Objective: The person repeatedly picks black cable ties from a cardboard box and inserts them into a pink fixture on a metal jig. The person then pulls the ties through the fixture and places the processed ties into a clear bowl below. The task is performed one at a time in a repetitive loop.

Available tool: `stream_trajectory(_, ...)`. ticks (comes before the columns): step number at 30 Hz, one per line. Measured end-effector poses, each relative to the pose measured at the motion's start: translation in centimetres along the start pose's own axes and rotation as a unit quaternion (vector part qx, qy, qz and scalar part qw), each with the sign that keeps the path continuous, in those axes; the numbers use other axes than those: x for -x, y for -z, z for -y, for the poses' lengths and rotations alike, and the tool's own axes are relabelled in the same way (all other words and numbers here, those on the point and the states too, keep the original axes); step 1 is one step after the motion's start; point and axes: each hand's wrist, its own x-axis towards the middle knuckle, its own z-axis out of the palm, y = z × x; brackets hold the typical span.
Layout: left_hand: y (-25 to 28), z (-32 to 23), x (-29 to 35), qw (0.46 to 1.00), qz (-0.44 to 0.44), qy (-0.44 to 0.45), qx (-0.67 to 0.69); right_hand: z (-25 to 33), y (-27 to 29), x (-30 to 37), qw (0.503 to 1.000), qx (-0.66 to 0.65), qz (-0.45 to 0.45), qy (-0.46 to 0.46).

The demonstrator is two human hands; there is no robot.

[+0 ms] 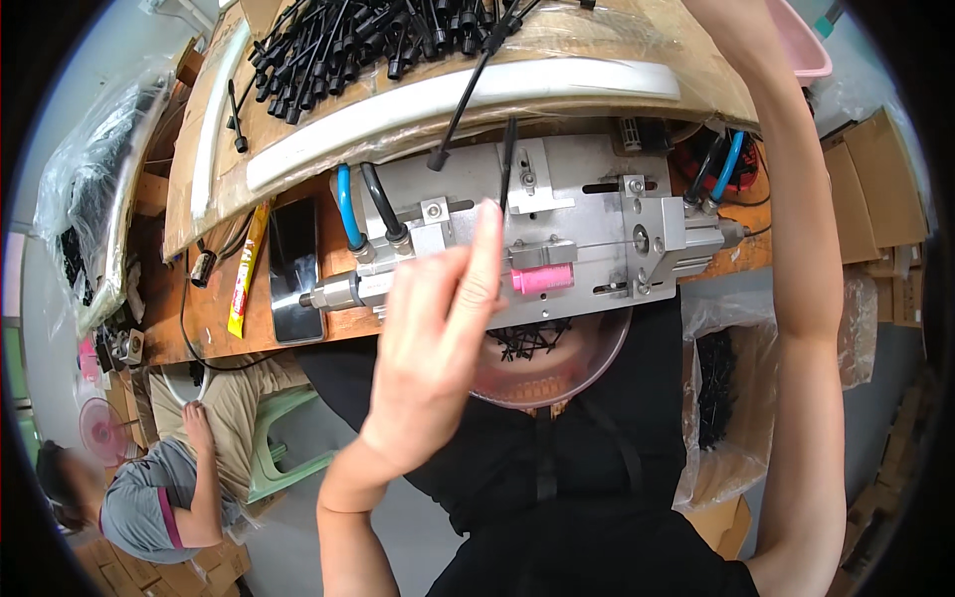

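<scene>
- Black plastic, by its look, makes the slim rod that shows over the metal fixture, lower end right by the left hand's index fingertip; so thin a thing could slip or tilt if gripped off-centre.
- A second rod slants across the white strip, its knobbed end jutting past the cardboard; a brush from the hand could knock it down.
- Rods in the heap lie crossed, so pulling one could drag neighbours along.
- The blue tube hints at air-driven parts; should these move, a finger near the fixture could be pinched.
- Left hand: index finger stretched out, other fingers curled; whether it has hold of the rod, I cannot tell.
- Right hand: beyond the upper edge, only the forearm showing, so its grip cannot be told.
- As for looks, the rod near the fingertip is dark, narrow and straight, its ends unclear; those heaped carry thicker, ribbed-looking knobs.
</scene>
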Motion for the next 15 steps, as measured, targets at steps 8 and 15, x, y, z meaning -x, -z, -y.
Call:
stream_trajectory(8, -4.6, -3.9, 4.4, 0.997, 0.047, -0.022, -0.053, 1.9, 2.4, 4.5, 0.981, -0.129, -0.097, -0.104)
stream_trajectory(15, -6.3, -4.0, 4.5, 0.993, 0.072, 0.024, -0.092, 3.4, 2.0, 7.9, 0.987, -0.115, -0.098, -0.048)
